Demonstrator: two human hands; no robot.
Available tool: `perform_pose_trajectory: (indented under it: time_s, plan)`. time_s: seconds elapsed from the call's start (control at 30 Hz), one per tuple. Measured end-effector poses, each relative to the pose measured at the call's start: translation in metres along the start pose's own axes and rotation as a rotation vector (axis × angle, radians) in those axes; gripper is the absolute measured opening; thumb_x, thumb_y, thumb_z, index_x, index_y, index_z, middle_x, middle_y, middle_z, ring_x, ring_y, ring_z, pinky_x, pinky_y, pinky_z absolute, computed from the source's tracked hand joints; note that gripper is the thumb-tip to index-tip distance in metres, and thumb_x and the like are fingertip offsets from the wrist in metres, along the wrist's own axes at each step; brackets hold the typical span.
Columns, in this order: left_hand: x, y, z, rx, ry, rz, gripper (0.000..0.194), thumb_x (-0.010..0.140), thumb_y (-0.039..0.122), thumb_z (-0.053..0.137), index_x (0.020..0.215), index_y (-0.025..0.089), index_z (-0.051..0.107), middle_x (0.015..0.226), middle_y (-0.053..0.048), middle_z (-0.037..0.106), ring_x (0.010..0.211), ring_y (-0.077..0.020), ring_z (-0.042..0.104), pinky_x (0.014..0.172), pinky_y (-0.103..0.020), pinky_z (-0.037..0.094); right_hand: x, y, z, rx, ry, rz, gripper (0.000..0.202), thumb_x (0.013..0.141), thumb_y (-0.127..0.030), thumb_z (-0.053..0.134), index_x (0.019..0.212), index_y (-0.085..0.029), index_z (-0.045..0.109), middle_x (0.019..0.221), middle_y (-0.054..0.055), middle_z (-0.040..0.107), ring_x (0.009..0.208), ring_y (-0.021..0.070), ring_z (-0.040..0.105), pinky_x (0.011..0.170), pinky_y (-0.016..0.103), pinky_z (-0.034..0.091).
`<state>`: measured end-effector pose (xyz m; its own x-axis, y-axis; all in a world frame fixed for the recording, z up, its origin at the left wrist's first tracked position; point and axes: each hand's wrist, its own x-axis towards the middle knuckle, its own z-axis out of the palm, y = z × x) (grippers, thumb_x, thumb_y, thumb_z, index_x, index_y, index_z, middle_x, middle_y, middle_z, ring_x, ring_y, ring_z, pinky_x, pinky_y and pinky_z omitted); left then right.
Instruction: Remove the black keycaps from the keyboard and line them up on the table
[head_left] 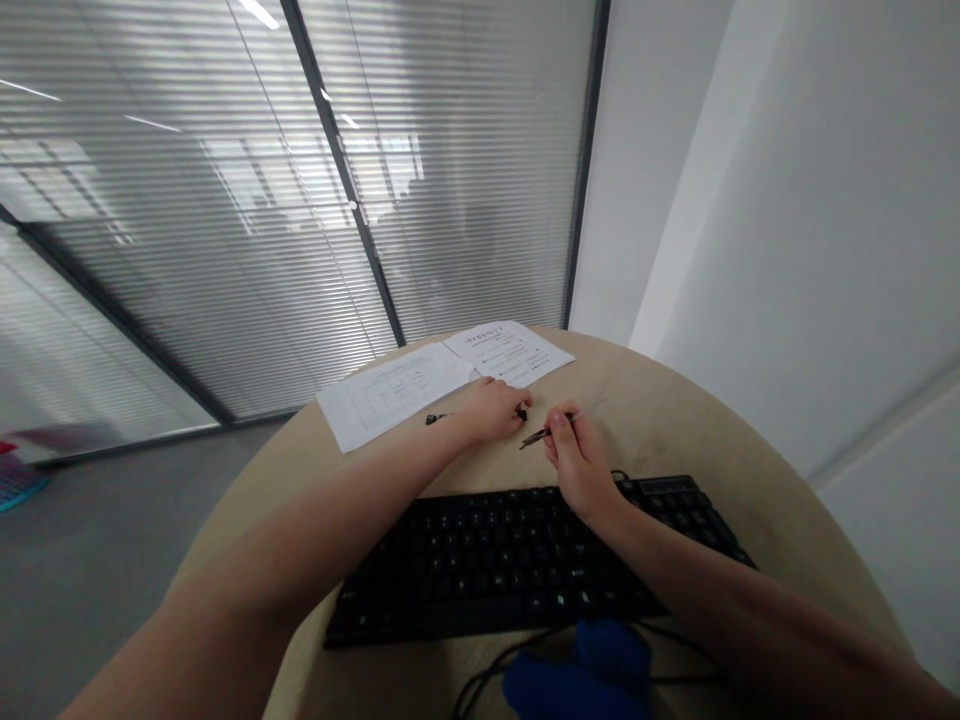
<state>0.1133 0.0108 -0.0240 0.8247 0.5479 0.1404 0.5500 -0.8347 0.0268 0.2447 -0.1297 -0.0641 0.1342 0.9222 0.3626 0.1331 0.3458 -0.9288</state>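
The right hand (576,462) holds a thin dark pen (546,433) between the fingertips, with the fingers closed narrow around it, and the pen points to the left, toward the other hand. The left hand (491,410) lies a little further away, curled over a small dark piece (522,414) which shows at its fingertips; it may be the cap of the pen, but it is too small to say for sure. Both hands meet close together, almost touching, probably so that the two parts can be brought in line. Just left of the left hand a small dark object (436,419) lies on the table, and I cannot tell what it is. Beyond the hands two printed sheets of paper (442,380) lie side by side. Under the wrists, nearer to the person, is a black keyboard (517,565), and its cable runs toward a blue thing (592,675) at the near edge. All of it lies on a round table (675,400) of pale wood colour. Behind the table stand glass walls with closed blinds (225,200), a white wall (825,200) is to the right, and the floor is grey.
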Motion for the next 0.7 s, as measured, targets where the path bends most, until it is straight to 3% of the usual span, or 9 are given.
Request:
perform_pose_trajectory:
  time_s: [0.1, 0.5, 0.6, 0.7]
  plan:
    - [0.001, -0.003, 0.0, 0.025, -0.004, 0.001, 0.03, 0.084, 0.025, 0.064, 0.112, 0.022, 0.074, 0.102, -0.009, 0.079, 0.104, -0.0307, 0.068, 0.099, -0.047, 0.043, -0.002, 0.002, 0.002, -0.003, 0.152, -0.043, 0.041, 0.102, -0.066, 0.042, 0.095, -0.026, 0.05, 0.072, -0.002, 0.045, 0.061, 0.0161, 0.044, 0.05, 0.027, 0.035]
    - [0.005, -0.005, 0.0, 0.017, 0.015, 0.007, 0.026, 0.08, 0.028, 0.069, 0.104, 0.024, 0.078, 0.1, -0.008, 0.079, 0.102, -0.0317, 0.068, 0.099, -0.048, 0.045, -0.002, 0.002, 0.003, 0.021, 0.18, -0.052, 0.041, 0.101, -0.064, 0.047, 0.092, -0.025, 0.05, 0.069, -0.003, 0.044, 0.059, 0.0147, 0.043, 0.051, 0.026, 0.035]
    - [-0.002, -0.006, -0.012, -0.018, 0.051, -0.021, 0.03, 0.08, 0.027, 0.072, 0.109, 0.024, 0.077, 0.104, -0.006, 0.079, 0.105, -0.0303, 0.068, 0.1, -0.046, 0.046, -0.002, 0.001, 0.004, 0.08, 0.198, -0.058, 0.041, 0.1, -0.065, 0.049, 0.091, -0.025, 0.05, 0.066, -0.005, 0.042, 0.055, 0.0129, 0.039, 0.049, 0.025, 0.031]
    - [-0.026, -0.002, -0.037, -0.06, 0.137, -0.081, 0.027, 0.087, 0.023, 0.065, 0.112, 0.022, 0.075, 0.108, -0.006, 0.079, 0.104, -0.0259, 0.068, 0.099, -0.041, 0.048, -0.002, 0.0, 0.005, 0.129, 0.194, -0.062, 0.041, 0.101, -0.064, 0.049, 0.09, -0.025, 0.049, 0.061, -0.007, 0.039, 0.05, 0.0118, 0.036, 0.047, 0.025, 0.027]
